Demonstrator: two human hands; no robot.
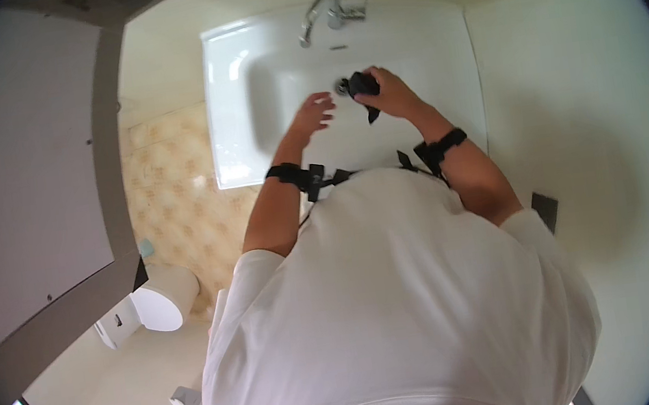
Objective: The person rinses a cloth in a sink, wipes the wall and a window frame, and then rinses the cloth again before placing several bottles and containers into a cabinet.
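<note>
R hand [392, 93] round obj [362, 83]; L [314, 112] apart

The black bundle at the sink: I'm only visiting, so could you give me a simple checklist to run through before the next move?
1. Right grip closed on the black bundle: ok.
2. Bundle within the outline of the white sink: ok.
3. Left grip also on the bundle, if both are wanted: not ok; it is apart, to the left, with nothing visible in it.
4. Drain unobstructed: cannot tell; the bundle is right beside it in this view.
5. Faucet off: cannot tell for sure; no stream is visible.
</note>
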